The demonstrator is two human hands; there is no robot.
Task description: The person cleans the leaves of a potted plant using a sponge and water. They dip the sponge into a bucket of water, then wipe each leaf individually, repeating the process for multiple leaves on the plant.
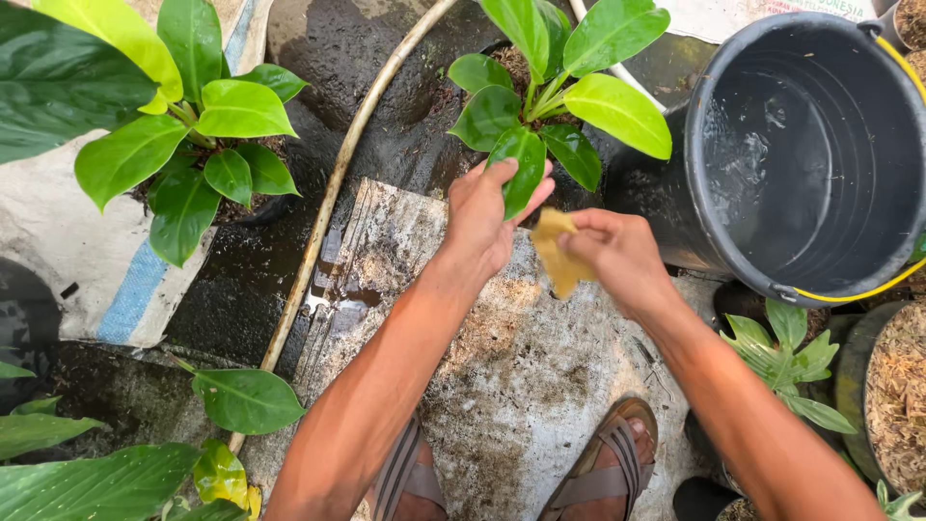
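Two bare hands meet near the middle of the view, above a wet, dirty concrete slab [502, 386]. The left hand [482, 217] holds a dark green leaf [521, 174], thumb on top and fingers under it, so its grip is clamped on the leaf. The right hand [617, 256] pinches a small yellow-brown cloth [558, 253] tight between thumb and fingers, just beside the leaf.

The leaf belongs to a small potted plant [564, 82] at 12 o'clock. Its leaves are wide, smooth and shiny, some dark green and some bright green. Its pot is mostly hidden under the leaves.

Room is tight at 2 o'clock, where a big black bucket [820, 145] with a yellow handle stands close to the right hand. It has water inside. At 10 o'clock sits another leafy plant [193, 135] on a white sack [58, 241]. A pale hose [328, 203] runs from 12 o'clock down to 8 o'clock along the slab's left edge. The slab at 6 o'clock is the most open spot, with two feet in brown sandals [603, 463] on it.

More plants at 4 and 8 o'clock are cut off by the picture edge.
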